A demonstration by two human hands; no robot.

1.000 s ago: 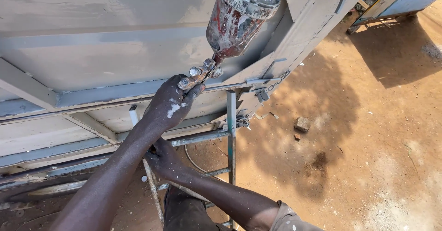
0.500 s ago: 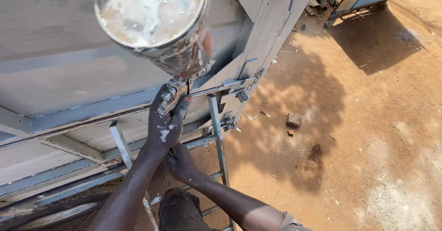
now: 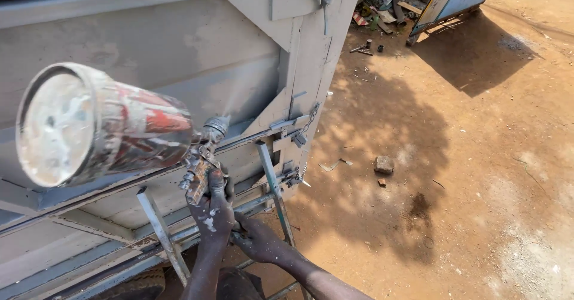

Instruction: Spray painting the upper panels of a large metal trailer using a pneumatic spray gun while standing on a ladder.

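Against the grey metal trailer side (image 3: pixel 179 49), left hand (image 3: pixel 212 213) with grip closed on spray gun (image 3: pixel 200 162), its paint-crusted cup (image 3: pixel 101 126) at nine o'clock (tipped sideways), right hand (image 3: pixel 257 240) closed below, holding what I cannot tell, brick (image 3: pixel 384 165) at three o'clock on dirt ground (image 3: pixel 478 186).

Tight against the grey body at nine to twelve o'clock, open ground from one to five

The grey trailer wall (image 3: pixel 179 55) closes off everything from nine to twelve o'clock of the left hand (image 3: pixel 210 213), and the paint-caked cup (image 3: pixel 101 126) of the spray gun (image 3: pixel 200 165) bulks at ten. Slanted steel struts (image 3: pixel 272 192) and a hanging latch chain (image 3: pixel 308 120) stand at two o'clock; the right hand (image 3: pixel 254 240) crowds in at four. Beyond the struts, from one to five o'clock, the dirt ground (image 3: pixel 478 186) lies open, with only a small stone (image 3: pixel 384 165) and, far off at one, a scrap pile (image 3: pixel 388 10).
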